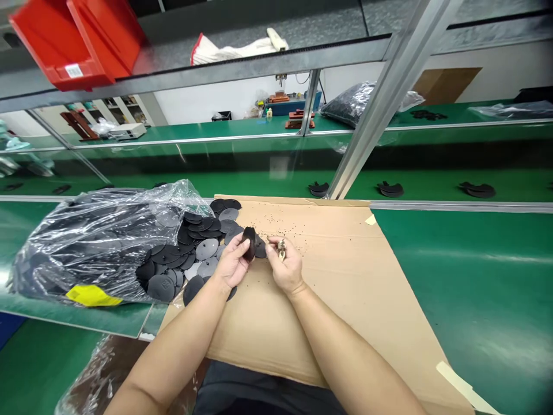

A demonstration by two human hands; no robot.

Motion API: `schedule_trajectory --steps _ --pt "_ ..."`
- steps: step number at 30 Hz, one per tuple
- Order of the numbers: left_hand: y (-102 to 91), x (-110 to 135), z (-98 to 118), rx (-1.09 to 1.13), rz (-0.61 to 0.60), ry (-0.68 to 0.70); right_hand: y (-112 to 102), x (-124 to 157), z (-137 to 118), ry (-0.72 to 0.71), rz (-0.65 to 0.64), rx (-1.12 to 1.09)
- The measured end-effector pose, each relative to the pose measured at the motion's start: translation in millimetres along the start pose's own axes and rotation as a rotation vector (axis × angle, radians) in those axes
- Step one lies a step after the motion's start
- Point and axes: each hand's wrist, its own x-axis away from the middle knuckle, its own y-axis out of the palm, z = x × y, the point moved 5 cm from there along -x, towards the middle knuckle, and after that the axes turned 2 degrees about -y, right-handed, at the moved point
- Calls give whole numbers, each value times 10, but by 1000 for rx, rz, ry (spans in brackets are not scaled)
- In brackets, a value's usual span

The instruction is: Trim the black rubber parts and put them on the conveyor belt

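My left hand (233, 262) is closed around a black oval disc (249, 242), held on edge above the cardboard sheet (337, 271). My right hand (285, 266) sits just to its right, fingers pinched on a small brass-coloured metal tool (281, 248). The two hands almost touch. A pile of flat black discs (194, 253) spills from a clear plastic bag (103, 236) directly left of my left hand. Tiny dark specks (287, 227) are scattered over the cardboard behind my hands.
A slanted metal post (380, 98) rises behind the cardboard. Small stacks of black discs (391, 188) lie on the green belt beyond. Red bins (82, 40) and a white glove (237, 49) rest on the upper shelf. Green table surface (475, 288) extends to the right.
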Motion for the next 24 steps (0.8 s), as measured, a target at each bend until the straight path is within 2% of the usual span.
schedule_trajectory --steps 4,7,11,13,14,16,18,24 --pt "123 -154 215 -119 85 149 -206 -96 288 155 278 -17" --pt "192 -519 553 -367 134 366 -301 -160 433 214 370 -17" --pt "203 -1136 1157 -1008 404 707 -317 -213 411 202 367 8" --pt "264 -1424 1351 -1347 472 793 -302 -224 372 204 353 7" --pt "292 -1564 1389 -1476 488 769 -296 -226 356 209 352 4" --pt "371 -1803 1360 -1649 513 698 -289 -227 337 220 360 1" --pt "511 -2008 1185 -1724 486 636 -290 -225 330 228 385 4" --pt "1164 -2599 173 -1681 182 404 -294 -205 347 284 472 2"
